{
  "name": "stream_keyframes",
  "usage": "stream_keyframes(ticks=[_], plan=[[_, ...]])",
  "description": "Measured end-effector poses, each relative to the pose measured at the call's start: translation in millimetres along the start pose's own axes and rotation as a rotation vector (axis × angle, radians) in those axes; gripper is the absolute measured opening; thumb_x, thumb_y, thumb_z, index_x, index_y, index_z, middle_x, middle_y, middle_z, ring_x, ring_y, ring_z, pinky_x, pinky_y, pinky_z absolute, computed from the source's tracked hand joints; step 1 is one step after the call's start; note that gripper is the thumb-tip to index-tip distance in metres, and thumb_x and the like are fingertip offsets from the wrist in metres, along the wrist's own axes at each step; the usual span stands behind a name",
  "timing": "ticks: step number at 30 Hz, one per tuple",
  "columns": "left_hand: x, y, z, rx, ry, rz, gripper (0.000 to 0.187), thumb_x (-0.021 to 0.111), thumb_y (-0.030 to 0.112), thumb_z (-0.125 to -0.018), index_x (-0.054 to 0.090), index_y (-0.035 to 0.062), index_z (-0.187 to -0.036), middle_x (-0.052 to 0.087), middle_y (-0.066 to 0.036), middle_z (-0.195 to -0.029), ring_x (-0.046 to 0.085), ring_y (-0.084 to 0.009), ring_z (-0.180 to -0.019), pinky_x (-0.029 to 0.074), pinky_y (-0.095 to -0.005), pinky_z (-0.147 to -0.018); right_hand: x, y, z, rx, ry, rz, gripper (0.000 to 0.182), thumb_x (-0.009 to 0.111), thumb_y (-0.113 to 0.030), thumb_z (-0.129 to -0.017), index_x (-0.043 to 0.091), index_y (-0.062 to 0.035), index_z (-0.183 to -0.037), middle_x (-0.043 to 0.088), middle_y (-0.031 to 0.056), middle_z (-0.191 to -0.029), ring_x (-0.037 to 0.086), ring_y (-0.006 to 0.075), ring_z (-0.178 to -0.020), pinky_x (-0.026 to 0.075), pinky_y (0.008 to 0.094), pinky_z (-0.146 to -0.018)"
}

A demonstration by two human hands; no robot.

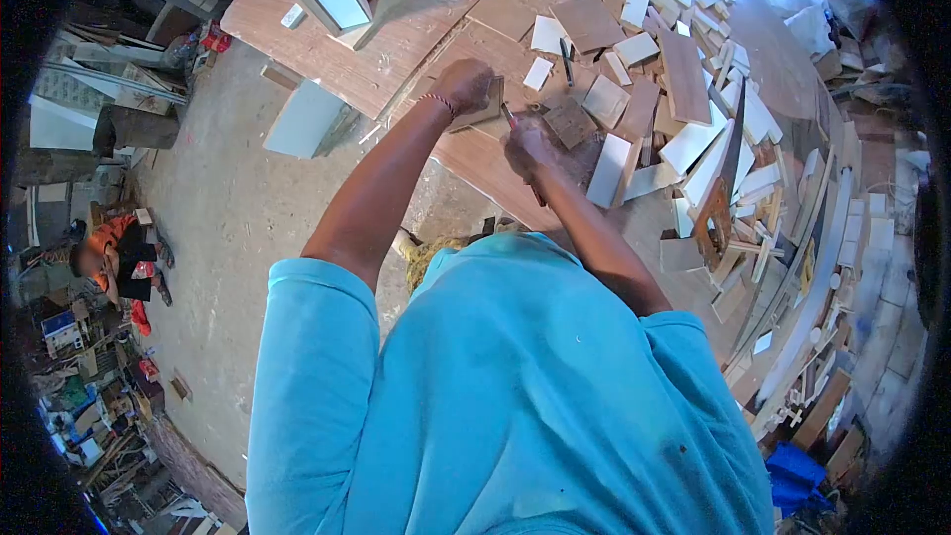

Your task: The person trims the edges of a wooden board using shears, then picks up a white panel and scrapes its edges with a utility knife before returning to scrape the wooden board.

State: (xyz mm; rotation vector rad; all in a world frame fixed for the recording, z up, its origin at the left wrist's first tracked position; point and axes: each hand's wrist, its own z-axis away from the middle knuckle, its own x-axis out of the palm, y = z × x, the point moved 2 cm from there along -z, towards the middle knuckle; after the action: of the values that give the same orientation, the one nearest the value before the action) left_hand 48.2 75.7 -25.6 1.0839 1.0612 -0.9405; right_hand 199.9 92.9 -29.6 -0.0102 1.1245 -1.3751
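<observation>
Single head-worn fisheye view, steeply downward over the workbench (396, 50); close above both arms; floor at left

No lettering, label, brand, number or sign can be read on anything in view.

two hands (464, 84), one handsaw (721, 200), one pencil (567, 59), countless wood offcuts (684, 74).

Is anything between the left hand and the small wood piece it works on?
Nothing visible: the left hand presses directly on the small wood piece on the workbench; the right hand holds a thin tool beside it.
</observation>
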Motion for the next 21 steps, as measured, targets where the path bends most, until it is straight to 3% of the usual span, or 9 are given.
stream_keyframes(ticks=[1,3,7,9,10,12,13,15,21], plan=[[0.5,0.1,-0.8,-0.001,-0.003,0.004,0.011,0.054,0.007,-0.052,0.058,0.0004,-0.061,0.056,-0.020,-0.068,0.056,-0.0334,-0.065,0.046,-0.0381,-0.058,8.2,7.1,-8.7,0.004,-0.004,0.002,0.029,0.036,-0.025,-0.082,0.049,0.0002,-0.083,0.054,0.0196,-0.071,0.056,0.0322,-0.057,0.045,0.0389,-0.047],[1.8,-0.4,0.0,0.008,-0.010,-0.016,0.011,0.054,0.007,-0.053,0.059,0.0003,-0.061,0.056,-0.020,-0.066,0.056,-0.0335,-0.065,0.046,-0.0380,-0.058,38.9,34.6,-45.1,-0.022,0.268,0.003,0.040,0.028,-0.032,-0.084,0.051,-0.0003,-0.090,0.056,0.0212,-0.084,0.053,0.0383,-0.081,0.042,0.0422,-0.069],[3.6,6.7,6.0,0.047,0.020,-0.033,0.011,0.055,0.007,-0.053,0.059,0.0007,-0.062,0.056,-0.020,-0.067,0.056,-0.0332,-0.065,0.046,-0.0379,-0.059,62.5,66.0,-96.9,0.011,0.105,-0.013,0.047,0.022,-0.038,-0.085,0.051,-0.0025,-0.096,0.054,0.0206,-0.095,0.045,0.0400,-0.096,0.032,0.0422,-0.084],[4.9,3.1,8.1,0.060,0.110,0.004,0.011,0.056,0.008,-0.054,0.059,0.0008,-0.062,0.056,-0.020,-0.068,0.056,-0.0332,-0.065,0.046,-0.0378,-0.060,36.0,20.2,-58.6,-0.106,0.195,0.059,0.039,0.029,-0.033,-0.084,0.050,-0.0007,-0.093,0.055,0.0218,-0.088,0.053,0.0392,-0.080,0.042,0.0440,-0.069],[1.2,1.1,8.1,0.057,0.121,-0.001,0.011,0.056,0.008,-0.054,0.059,0.0008,-0.062,0.056,-0.020,-0.068,0.056,-0.0332,-0.065,0.046,-0.0378,-0.060,34.2,18.7,-62.6,-0.117,0.200,0.063,0.039,0.029,-0.033,-0.084,0.050,-0.0007,-0.093,0.055,0.0218,-0.088,0.053,0.0392,-0.080,0.042,0.0440,-0.069],[0.3,2.3,6.6,0.033,0.053,0.009,0.012,0.056,0.009,-0.054,0.059,0.0008,-0.063,0.056,-0.020,-0.068,0.056,-0.0331,-0.065,0.046,-0.0376,-0.060,33.3,28.7,-71.6,-0.062,0.016,0.047,0.029,0.038,-0.026,-0.081,0.048,0.0009,-0.088,0.055,0.0228,-0.080,0.057,0.0347,-0.059,0.046,0.0409,-0.046],[0.1,3.7,5.5,0.041,0.055,0.003,0.012,0.056,0.009,-0.054,0.059,0.0008,-0.063,0.056,-0.020,-0.068,0.056,-0.0331,-0.065,0.046,-0.0376,-0.060,31.7,34.6,-74.1,-0.062,0.025,0.041,0.029,0.038,-0.026,-0.081,0.048,0.0009,-0.088,0.055,0.0228,-0.080,0.057,0.0347,-0.059,0.046,0.0409,-0.046],[-0.3,0.2,1.5,-0.024,0.014,0.003,0.011,0.056,0.008,-0.054,0.059,0.0010,-0.062,0.056,-0.020,-0.068,0.056,-0.0330,-0.065,0.046,-0.0373,-0.060,24.9,33.1,-74.2,-0.071,-0.125,-0.043,0.023,0.044,-0.020,-0.078,0.047,0.0016,-0.086,0.054,0.0231,-0.074,0.055,0.0292,-0.045,0.042,0.0349,-0.031],[-1.3,-1.9,0.1,-0.001,0.052,0.000,0.010,0.054,0.006,-0.053,0.058,0.0007,-0.061,0.055,-0.021,-0.067,0.056,-0.0333,-0.064,0.046,-0.0377,-0.059,26.7,37.2,-50.4,-0.060,0.059,0.058,0.025,0.043,-0.024,-0.080,0.046,-0.0008,-0.087,0.053,0.0171,-0.072,0.053,0.0271,-0.044,0.042,0.0366,-0.033]])
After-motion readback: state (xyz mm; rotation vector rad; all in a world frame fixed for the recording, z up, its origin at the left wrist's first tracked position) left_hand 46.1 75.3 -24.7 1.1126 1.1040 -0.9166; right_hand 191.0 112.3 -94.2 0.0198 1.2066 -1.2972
